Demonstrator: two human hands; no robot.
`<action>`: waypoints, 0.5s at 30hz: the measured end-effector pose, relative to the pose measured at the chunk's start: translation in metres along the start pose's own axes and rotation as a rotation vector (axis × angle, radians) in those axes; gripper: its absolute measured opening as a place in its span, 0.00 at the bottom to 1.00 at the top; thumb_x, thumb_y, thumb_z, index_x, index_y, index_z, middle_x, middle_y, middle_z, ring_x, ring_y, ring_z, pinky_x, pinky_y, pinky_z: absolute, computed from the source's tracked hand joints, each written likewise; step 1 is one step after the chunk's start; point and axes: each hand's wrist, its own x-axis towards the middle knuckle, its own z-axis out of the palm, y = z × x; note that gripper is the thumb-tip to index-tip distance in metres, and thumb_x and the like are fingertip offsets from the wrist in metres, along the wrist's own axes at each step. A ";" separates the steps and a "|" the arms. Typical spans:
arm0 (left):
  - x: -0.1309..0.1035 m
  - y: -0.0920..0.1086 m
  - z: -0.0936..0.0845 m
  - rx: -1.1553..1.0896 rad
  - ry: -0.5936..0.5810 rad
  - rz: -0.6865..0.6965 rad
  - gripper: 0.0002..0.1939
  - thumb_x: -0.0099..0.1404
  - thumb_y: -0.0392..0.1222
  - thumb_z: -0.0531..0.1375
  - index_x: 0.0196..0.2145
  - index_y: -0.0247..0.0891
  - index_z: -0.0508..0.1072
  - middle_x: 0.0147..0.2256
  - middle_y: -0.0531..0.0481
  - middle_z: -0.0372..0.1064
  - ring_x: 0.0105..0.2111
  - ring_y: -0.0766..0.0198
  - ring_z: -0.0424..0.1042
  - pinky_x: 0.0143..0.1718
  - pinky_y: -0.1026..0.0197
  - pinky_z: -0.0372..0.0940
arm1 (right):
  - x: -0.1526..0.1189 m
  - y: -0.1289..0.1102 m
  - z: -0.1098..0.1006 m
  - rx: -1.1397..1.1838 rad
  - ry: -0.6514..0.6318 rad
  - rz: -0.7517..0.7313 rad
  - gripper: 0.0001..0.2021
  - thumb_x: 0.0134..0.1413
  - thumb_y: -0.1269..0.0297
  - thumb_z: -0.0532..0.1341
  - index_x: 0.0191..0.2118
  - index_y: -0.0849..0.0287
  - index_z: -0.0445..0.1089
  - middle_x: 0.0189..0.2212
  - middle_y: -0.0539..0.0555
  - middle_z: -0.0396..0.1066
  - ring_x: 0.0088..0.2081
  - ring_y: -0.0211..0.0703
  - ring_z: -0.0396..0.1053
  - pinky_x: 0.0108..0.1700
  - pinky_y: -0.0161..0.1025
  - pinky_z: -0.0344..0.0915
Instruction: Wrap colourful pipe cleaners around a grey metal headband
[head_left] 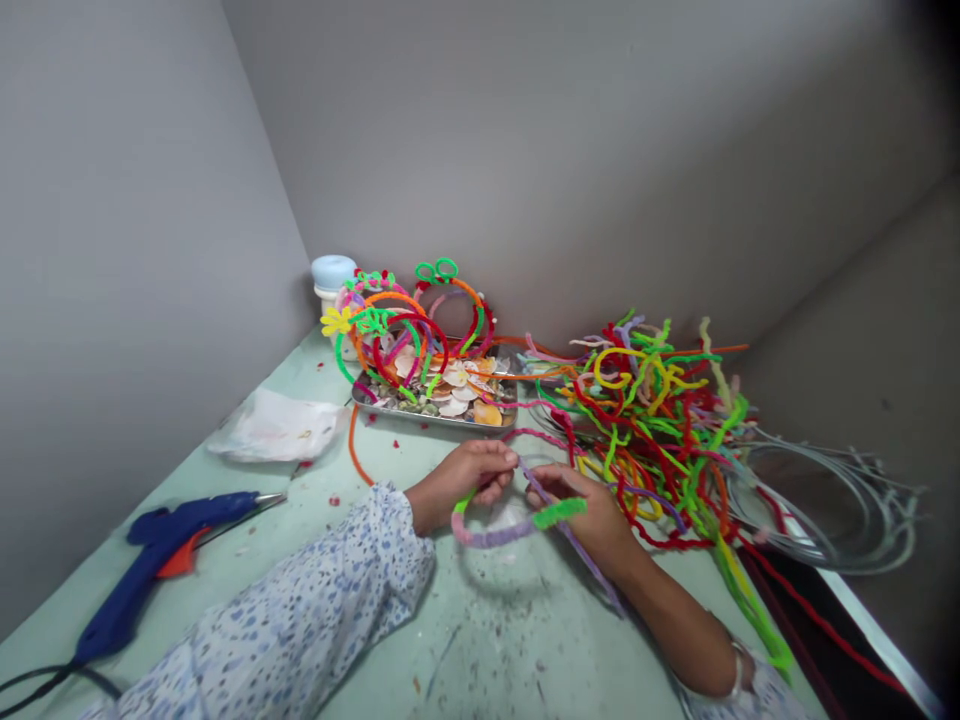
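Observation:
A thin hoop-shaped headband [489, 538], partly wrapped in green, pink and lilac pipe cleaner, is between my hands above the table. My left hand [471, 475] is closed, thumb and fingertips pinching the upper end of a purple pipe cleaner [592, 570] against the band. This strand slants down to the right, past my right hand, its loose end near the table. My right hand [589, 510] is curled around the other side of the headband; its fingertips are partly hidden. A bright green wrapped end [559, 513] of the band lies in front of the right fingers.
Behind my hands stands a metal tray [450, 414] of shells, with finished pipe-cleaner hoops [427, 325] on it. A tangled pipe-cleaner pile [660, 430] and bare hoops [840, 500] lie right. A blue glue gun [142, 570], white packet [277, 428] and lidded jar [333, 275] are left.

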 end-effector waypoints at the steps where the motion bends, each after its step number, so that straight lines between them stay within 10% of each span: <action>1: 0.000 0.000 0.000 -0.014 0.006 0.014 0.13 0.55 0.46 0.61 0.27 0.35 0.63 0.19 0.58 0.60 0.11 0.77 0.52 0.11 0.70 0.42 | 0.000 0.000 0.001 -0.016 0.004 -0.007 0.14 0.45 0.58 0.65 0.38 0.59 0.70 0.29 0.51 0.71 0.30 0.40 0.69 0.32 0.36 0.66; 15: -0.007 -0.005 0.020 -0.129 -0.048 -0.012 0.16 0.53 0.47 0.64 0.27 0.35 0.62 0.20 0.57 0.62 0.14 0.76 0.56 0.14 0.70 0.45 | -0.002 -0.008 0.006 -0.086 0.111 -0.184 0.10 0.52 0.59 0.61 0.38 0.58 0.70 0.31 0.53 0.69 0.30 0.40 0.68 0.31 0.35 0.66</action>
